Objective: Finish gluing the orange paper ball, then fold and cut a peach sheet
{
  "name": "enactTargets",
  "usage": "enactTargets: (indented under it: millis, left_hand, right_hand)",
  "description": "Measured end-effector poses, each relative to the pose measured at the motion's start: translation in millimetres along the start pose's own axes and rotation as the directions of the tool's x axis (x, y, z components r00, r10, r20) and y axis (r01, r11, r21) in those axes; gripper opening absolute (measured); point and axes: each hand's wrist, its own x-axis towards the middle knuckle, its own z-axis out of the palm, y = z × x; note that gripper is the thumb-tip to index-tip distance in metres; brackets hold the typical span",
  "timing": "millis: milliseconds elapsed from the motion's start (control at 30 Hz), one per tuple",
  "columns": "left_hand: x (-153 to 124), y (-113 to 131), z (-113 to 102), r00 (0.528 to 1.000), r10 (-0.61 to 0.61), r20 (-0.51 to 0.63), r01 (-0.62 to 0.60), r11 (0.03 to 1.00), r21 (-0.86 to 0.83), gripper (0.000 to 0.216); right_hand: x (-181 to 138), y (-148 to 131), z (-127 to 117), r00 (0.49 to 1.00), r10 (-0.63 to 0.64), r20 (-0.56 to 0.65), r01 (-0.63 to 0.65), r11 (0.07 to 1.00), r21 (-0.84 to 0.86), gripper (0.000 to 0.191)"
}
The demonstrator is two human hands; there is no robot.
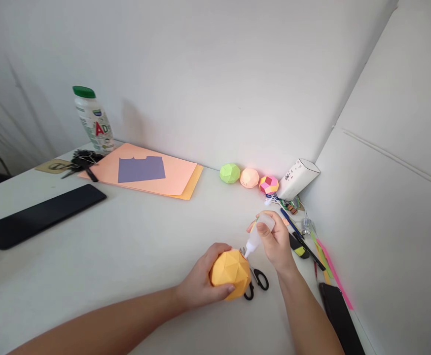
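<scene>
Cupping the ball [232, 271], the left hand [199, 282] should press its sides gently: it seems light and could dent. Beside it, the right hand [280, 246] grips a bottle [254, 239].

The left grip [202, 281] cups an orange faceted ball [231, 271], fingers over its top and thumb in front. The right grip [278, 244] pinches a white squeeze bottle [259, 231], nozzle angled down at the ball's upper right edge; whether it touches is unclear. Between the grips, partly hidden by the ball, black-handled scissors [261, 279] lie on the bench [145, 236]. Beyond the right grip sit green [230, 173], peach [249, 178] and multicoloured [269, 185] balls in a row. Far left of the left grip lies a black slab [45, 214]; beyond that grip, a purple sheet [141, 170] rests on peach paper [180, 175].
</scene>
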Motion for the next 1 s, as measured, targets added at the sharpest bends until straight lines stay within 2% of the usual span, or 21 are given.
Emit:
enactTargets:
  millis: [1000]
  left_hand:
    - [0.1,0.8,0.1,1.0,-0.001,-0.002,0.001,1.0,-0.024,0.056]
  right_hand:
    - [-1.2,-3.2,0.5,1.0,-0.002,0.004,0.002,1.0,0.006,0.028]
